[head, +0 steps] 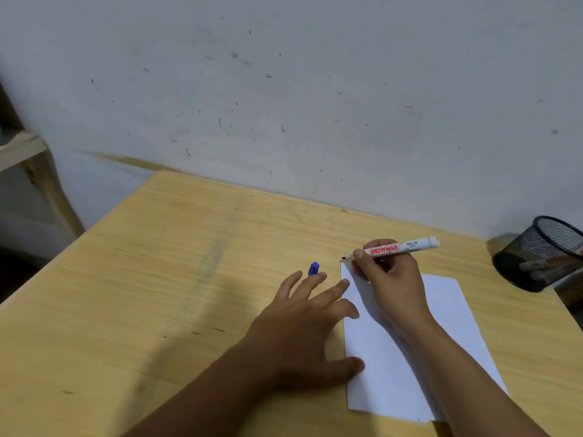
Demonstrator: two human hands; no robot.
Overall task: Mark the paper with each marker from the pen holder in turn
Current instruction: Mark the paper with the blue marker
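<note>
A white sheet of paper [448, 313] lies on the wooden table [157, 279]. My right hand [386, 279] grips an uncapped white marker with a red label [397, 247], its dark tip pointing left at the paper's far left corner. My left hand [303, 329] rests flat with fingers spread, fingertips and thumb on the paper's left edge. A small blue cap [314, 268] lies on the table just beyond my left fingers. The black mesh pen holder [541, 253] stands tilted at the table's far right; what it holds is unclear.
A scuffed pale wall [284, 89] runs along the table's back edge. A wooden frame [28, 159] stands off the table's left side.
</note>
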